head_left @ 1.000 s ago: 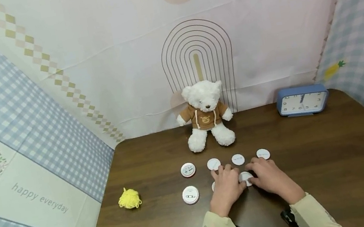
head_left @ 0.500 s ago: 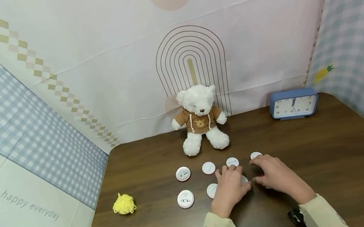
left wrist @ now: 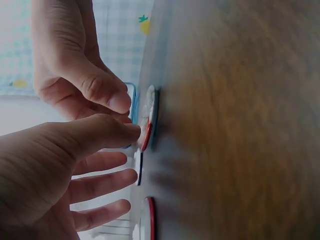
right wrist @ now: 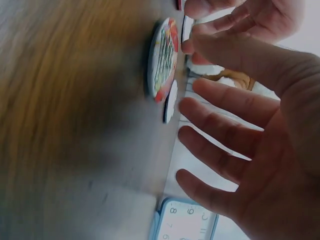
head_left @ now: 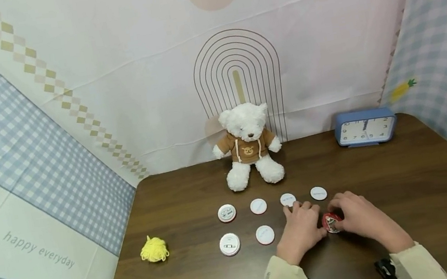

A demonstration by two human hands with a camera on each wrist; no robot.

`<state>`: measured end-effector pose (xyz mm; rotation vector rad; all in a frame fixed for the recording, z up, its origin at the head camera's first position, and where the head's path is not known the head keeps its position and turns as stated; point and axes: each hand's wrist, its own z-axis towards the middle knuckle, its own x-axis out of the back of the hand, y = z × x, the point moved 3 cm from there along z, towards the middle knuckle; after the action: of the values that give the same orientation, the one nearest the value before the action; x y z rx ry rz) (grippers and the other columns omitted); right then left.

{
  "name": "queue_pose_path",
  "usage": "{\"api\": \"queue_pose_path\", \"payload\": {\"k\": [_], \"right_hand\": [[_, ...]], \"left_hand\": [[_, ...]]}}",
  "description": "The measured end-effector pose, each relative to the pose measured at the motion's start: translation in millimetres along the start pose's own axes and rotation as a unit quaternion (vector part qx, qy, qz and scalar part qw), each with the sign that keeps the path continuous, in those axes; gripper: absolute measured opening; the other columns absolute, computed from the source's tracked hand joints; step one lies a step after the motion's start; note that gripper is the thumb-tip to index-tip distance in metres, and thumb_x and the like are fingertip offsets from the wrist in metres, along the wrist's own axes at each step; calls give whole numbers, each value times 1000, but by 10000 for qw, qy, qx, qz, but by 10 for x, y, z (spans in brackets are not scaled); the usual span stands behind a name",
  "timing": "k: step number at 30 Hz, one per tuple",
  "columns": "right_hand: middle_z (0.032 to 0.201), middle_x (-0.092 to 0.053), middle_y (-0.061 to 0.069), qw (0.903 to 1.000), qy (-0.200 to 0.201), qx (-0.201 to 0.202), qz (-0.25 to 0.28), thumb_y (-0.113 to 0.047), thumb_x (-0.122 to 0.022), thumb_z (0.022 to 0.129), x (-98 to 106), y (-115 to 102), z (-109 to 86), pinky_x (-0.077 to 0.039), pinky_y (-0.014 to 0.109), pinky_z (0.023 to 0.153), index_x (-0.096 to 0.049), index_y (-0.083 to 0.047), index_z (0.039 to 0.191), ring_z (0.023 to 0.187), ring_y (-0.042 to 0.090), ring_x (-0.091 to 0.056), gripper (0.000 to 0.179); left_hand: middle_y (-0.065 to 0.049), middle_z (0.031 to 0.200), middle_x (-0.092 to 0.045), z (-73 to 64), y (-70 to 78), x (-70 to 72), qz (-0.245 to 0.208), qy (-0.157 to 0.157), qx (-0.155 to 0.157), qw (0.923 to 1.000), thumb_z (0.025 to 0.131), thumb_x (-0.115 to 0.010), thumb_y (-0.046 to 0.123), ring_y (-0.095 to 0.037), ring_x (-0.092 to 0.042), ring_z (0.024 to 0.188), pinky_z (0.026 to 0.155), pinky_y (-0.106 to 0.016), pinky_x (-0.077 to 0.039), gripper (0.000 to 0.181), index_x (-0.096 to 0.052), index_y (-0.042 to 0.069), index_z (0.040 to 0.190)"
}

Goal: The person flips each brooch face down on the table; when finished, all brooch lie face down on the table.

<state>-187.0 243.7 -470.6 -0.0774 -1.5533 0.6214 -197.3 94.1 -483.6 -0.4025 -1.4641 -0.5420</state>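
A round pin badge point(head_left: 331, 223) with a red patterned face lies face up on the table between my two hands. My left hand point(head_left: 301, 232) is on its left, thumb tip right at the rim, the other fingers extended toward the back row. From the right, my right hand point(head_left: 361, 217) reaches over the badge's edge, its thumb overlapping the face in the head view. In the right wrist view the right fingers point(right wrist: 215, 117) are spread and loosely bent beside the badge point(right wrist: 164, 60). The left wrist view shows the left fingers point(left wrist: 102, 185) apart and nearly straight.
Several more badges lie white back up in two rows, including a front one point(head_left: 265, 235) and a back-right one point(head_left: 318, 193). A white teddy bear point(head_left: 248, 147) sits behind them. A blue clock point(head_left: 365, 127) stands back right; yellow yarn point(head_left: 154, 249) lies left.
The badge between the hands showed its white back earlier; now its red face is up and it lies farther right. Both hands have moved right, uncovering the front-row badge beside the left hand.
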Motion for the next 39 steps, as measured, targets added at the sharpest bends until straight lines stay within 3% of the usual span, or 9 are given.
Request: {"api": "queue_pose_path", "payload": {"k": [5, 13, 17, 23, 30, 39], "right_hand": [[95, -64, 1, 9998, -179, -78, -87, -14, -90, 68, -9, 61, -36, -50, 50, 76, -72, -7, 97, 90, 27, -59, 34], [90, -61, -2, 9997, -219, -5, -49, -7, -91, 64, -16, 100, -62, -49, 44, 71, -72, -8, 95, 83, 22, -55, 36], [93, -61, -1, 9993, -366, -81, -26, -4, -91, 63, -21, 97, -79, -50, 47, 75, -72, -6, 98, 86, 23, -56, 40], [96, -62, 0, 9989, -431, -76, 190, -4, -88, 69, -42, 75, -77, -50, 47, 78, -72, -7, 98, 88, 22, -58, 33], [86, -63, -7, 9985, -341, 71, 430, -1, -80, 76, -21, 98, -88, -48, 43, 73, -71, -14, 87, 80, 17, -58, 19], [82, -64, -11, 9978, -52, 308, 581, -1, -77, 83, 19, 93, -98, -50, 36, 68, -71, -16, 85, 75, 7, -58, 16]], "left_hand": [[9, 103, -64, 42, 51, -57, 28, -18, -43, 10000, 80, -83, 41, -17, -54, 99, 91, -50, -41, 27, -70, 26, 99], [9, 102, -63, 70, 127, -63, 79, 36, -133, 9999, 79, -84, 40, -16, -52, 96, 87, -48, -39, 28, -72, 29, 102], [9, 101, -63, 65, 153, -48, 98, 63, -166, 9998, 79, -84, 39, -16, -52, 95, 86, -48, -39, 27, -74, 30, 102], [9, 97, -64, 32, 120, -65, 100, 202, -229, 9995, 79, -84, 38, -16, -53, 94, 87, -51, -40, 22, -75, 31, 99], [11, 90, -63, 2, 77, -15, -53, 457, -343, 9984, 83, -80, 34, -15, -55, 91, 88, -55, -42, 7, -75, 33, 87], [10, 88, -63, -5, 22, 26, -302, 377, -353, 9982, 87, -77, 31, -17, -55, 92, 89, -60, -43, 2, -76, 30, 90]]}}
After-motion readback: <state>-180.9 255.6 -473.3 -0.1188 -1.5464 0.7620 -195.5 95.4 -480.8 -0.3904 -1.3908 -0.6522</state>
